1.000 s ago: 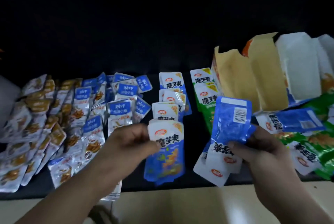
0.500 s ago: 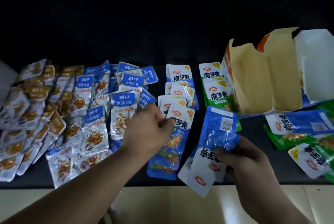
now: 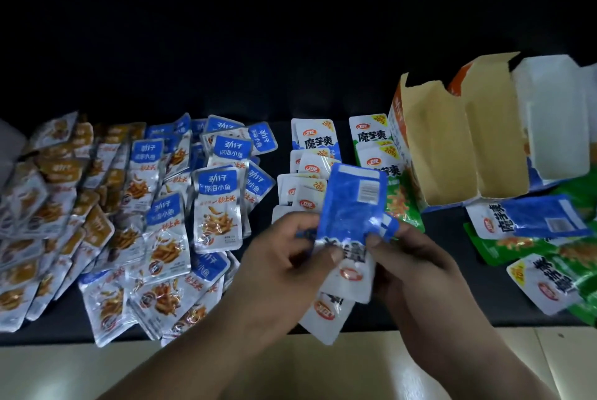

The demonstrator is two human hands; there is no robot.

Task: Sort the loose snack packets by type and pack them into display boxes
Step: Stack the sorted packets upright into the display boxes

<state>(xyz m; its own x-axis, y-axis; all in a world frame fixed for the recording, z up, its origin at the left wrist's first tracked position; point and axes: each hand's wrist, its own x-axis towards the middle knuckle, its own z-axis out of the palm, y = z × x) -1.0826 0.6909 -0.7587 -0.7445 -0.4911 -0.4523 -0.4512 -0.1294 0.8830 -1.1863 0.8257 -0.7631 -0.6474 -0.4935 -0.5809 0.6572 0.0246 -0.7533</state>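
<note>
1. Head view, progress: sorting looks well advanced. On the dark table (image 3: 481, 299) the packets lie grouped by kind. A brown-labelled pile (image 3: 48, 206) sits at the far left, with a blue fish-snack pile (image 3: 216, 202) beside it. A short row of blue konjac packets (image 3: 315, 141) lies in the middle, and green konjac packets (image 3: 374, 147) lie just beside the boxes.
2. Head view, boxes: a brown-lined display box (image 3: 452, 141) and a white-lined display box (image 3: 555, 122) stand open at the right, flaps up. What shows of their insides looks empty, so packing seems hardly begun. A mixed heap (image 3: 533, 244) of green and blue packets in front of them looks unsorted.
3. Head view, hands: the left hand (image 3: 290, 257) pinches the lower left of a fanned stack of blue packets (image 3: 350, 206), which is held above the table's near edge. The right hand (image 3: 410, 257) grips the same stack from the right, thumb pressed on the top packet, which shows its barcode back.
4. Head view, judgement: the hands are either squaring the stack or peeling one packet off. Which of the two cannot be told.
</note>
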